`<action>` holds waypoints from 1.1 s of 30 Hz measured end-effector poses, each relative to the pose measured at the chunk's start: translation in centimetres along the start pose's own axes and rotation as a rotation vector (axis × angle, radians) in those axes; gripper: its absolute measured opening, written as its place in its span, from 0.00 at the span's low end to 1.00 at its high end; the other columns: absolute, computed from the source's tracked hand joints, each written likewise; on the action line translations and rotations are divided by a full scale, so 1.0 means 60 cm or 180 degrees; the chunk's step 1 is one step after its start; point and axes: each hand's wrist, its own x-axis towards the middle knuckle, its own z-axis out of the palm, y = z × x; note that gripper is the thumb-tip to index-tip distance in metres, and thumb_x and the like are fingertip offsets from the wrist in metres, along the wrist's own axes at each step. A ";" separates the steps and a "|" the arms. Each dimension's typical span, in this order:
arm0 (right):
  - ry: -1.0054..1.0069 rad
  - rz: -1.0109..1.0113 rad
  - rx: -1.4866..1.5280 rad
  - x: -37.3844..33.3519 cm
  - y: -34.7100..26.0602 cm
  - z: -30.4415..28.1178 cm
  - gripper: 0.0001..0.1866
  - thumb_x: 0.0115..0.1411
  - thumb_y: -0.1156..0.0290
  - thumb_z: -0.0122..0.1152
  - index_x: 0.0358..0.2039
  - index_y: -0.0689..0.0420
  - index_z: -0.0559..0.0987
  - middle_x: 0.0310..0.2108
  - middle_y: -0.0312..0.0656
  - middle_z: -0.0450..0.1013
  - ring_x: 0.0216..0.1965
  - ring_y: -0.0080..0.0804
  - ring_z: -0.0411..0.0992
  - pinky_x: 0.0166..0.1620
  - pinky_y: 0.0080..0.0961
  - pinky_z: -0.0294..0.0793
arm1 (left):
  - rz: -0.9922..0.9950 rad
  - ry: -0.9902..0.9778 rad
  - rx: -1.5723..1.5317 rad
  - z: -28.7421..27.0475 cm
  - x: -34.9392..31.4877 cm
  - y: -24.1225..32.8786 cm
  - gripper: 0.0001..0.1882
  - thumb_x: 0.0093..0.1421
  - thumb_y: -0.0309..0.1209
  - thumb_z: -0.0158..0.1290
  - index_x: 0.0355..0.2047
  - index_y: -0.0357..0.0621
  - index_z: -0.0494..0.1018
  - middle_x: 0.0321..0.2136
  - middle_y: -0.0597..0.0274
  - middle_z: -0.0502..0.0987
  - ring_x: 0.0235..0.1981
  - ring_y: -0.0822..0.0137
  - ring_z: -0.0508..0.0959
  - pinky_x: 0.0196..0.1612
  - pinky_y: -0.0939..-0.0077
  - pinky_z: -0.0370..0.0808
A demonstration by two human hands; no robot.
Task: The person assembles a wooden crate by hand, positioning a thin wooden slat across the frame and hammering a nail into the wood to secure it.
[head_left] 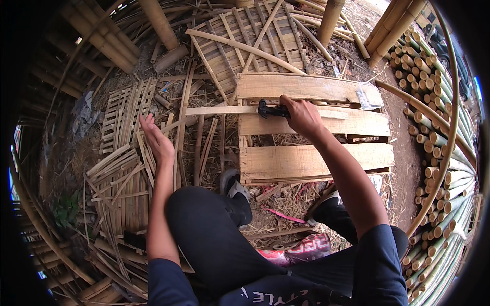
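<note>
My right hand (302,116) is closed around what looks like a black hammer (266,109), its head pointing left. The tool sits over a long pale bamboo strip (219,110), which lies across a low wooden crate-like bench (286,157) and sticks out past its left edge. My left hand (158,142) is raised to the left of the bench with its fingers stretched out and nothing visible in it. Beside and below that hand are loose bamboo strips (145,155). A clear plastic container (365,97) rests on the bench's far right corner; its contents are too small to make out.
Slatted bamboo panels (127,115) lie on the left, and a larger one (245,41) lies beyond the bench. Cut bamboo poles (439,137) are stacked at the right. Bamboo posts (158,23) stand at the back. A red-and-white packet (306,249) lies near my legs.
</note>
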 end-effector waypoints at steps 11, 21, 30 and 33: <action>-0.0041 0.0035 -0.0104 0.003 0.002 0.007 0.15 0.59 0.79 0.51 0.45 0.50 0.71 0.25 0.53 0.78 0.28 0.53 0.79 0.29 0.46 0.77 | 0.0009 -0.0018 -0.0052 -0.001 -0.002 -0.002 0.35 0.75 0.50 0.25 0.72 0.38 0.43 0.65 0.44 0.63 0.65 0.49 0.63 0.68 0.58 0.56; 0.0014 0.0013 -0.0080 -0.002 -0.003 -0.011 0.14 0.58 0.78 0.53 0.45 0.50 0.72 0.26 0.52 0.78 0.29 0.53 0.79 0.30 0.47 0.76 | -0.0064 0.0010 -0.0140 -0.007 -0.001 0.013 0.34 0.76 0.49 0.26 0.72 0.36 0.43 0.64 0.43 0.63 0.66 0.49 0.63 0.68 0.58 0.56; 0.0656 0.0380 0.0277 -0.088 -0.034 -0.165 0.15 0.54 0.76 0.62 0.43 0.49 0.74 0.27 0.50 0.78 0.31 0.55 0.78 0.33 0.47 0.74 | 0.0508 -0.0080 -0.0408 -0.034 0.019 0.146 0.33 0.76 0.45 0.31 0.72 0.36 0.43 0.64 0.44 0.62 0.64 0.50 0.66 0.65 0.59 0.62; 0.0989 0.0828 0.0288 -0.135 -0.036 -0.199 0.16 0.53 0.76 0.65 0.42 0.50 0.74 0.27 0.50 0.78 0.31 0.55 0.77 0.33 0.47 0.73 | 0.0547 -0.0119 -0.0687 -0.034 0.012 0.215 0.30 0.75 0.41 0.39 0.70 0.37 0.49 0.63 0.47 0.64 0.60 0.55 0.70 0.59 0.62 0.69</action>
